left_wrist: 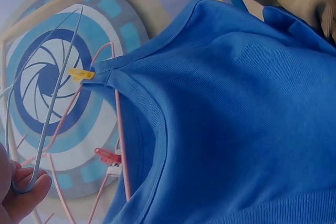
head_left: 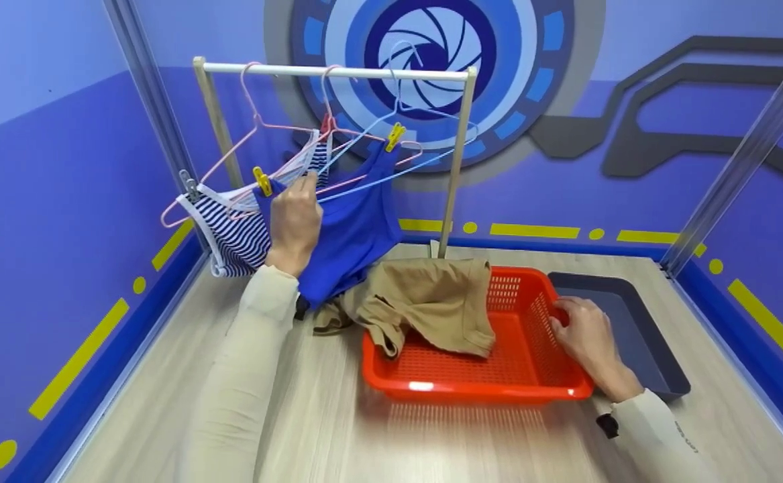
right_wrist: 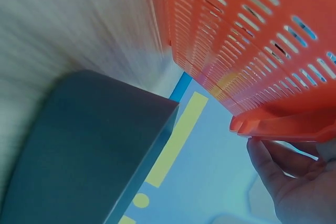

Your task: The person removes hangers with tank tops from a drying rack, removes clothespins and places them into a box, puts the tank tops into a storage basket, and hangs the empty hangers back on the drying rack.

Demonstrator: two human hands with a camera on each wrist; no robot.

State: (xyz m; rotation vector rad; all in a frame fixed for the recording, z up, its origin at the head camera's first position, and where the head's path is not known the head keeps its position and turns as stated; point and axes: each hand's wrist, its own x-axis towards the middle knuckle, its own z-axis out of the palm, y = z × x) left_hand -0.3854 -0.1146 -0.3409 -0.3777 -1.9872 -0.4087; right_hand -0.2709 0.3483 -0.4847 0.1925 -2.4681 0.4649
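Note:
My left hand [head_left: 296, 218] grips one end of an empty light blue hanger [left_wrist: 50, 109] in front of the rack. Beside it hangs a blue sleeveless top [head_left: 357, 248], fixed to a pink hanger with yellow clothespins [head_left: 262, 181]. Further left, a striped garment [head_left: 230, 228] hangs from another pink hanger with grey and red clothespins. My right hand [head_left: 586, 335] holds the right rim of a red perforated basket [head_left: 478, 390]; its fingertips are partly hidden behind the rim. Tan shorts [head_left: 445, 302] lie in the basket and drape over its left side.
A drying rack with a white bar [head_left: 364, 72] and wooden posts stands at the back. On the right, a dark grey tray [head_left: 646, 335] lies partly behind my right hand. Patterned blue walls [head_left: 62, 228] enclose the wood-grain table [head_left: 310, 416].

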